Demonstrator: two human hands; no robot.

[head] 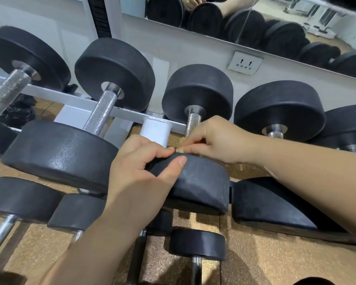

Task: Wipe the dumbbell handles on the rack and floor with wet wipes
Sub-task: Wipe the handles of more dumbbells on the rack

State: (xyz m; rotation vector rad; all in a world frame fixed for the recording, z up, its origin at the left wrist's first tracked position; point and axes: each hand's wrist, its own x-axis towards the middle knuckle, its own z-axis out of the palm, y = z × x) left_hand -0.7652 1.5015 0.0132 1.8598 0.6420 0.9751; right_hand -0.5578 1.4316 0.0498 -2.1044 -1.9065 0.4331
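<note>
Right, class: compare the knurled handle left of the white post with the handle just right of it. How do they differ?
The left handle shows nearly its full length; the right handle shows only a short stub. Nothing touches the left handle; the right hand covers the right handle's lower part. The left hand rests on a black weight head in front. Both handles are silver, knurled, and tilted, running up into black round heads.

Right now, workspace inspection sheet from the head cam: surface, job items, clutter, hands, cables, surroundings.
Surface: brown speckled floor; white rack rail.
Job's things: black dumbbells on the rack, knurled handle bare; smaller dumbbells below; no wet wipe clearly seen.
Clutter: dark bundle behind the rail, unidentifiable.
Grippers: left hand and right hand pinch something small over a dumbbell head.
Cables: nothing seen.
Surroundings: wall socket, mirror.
</note>
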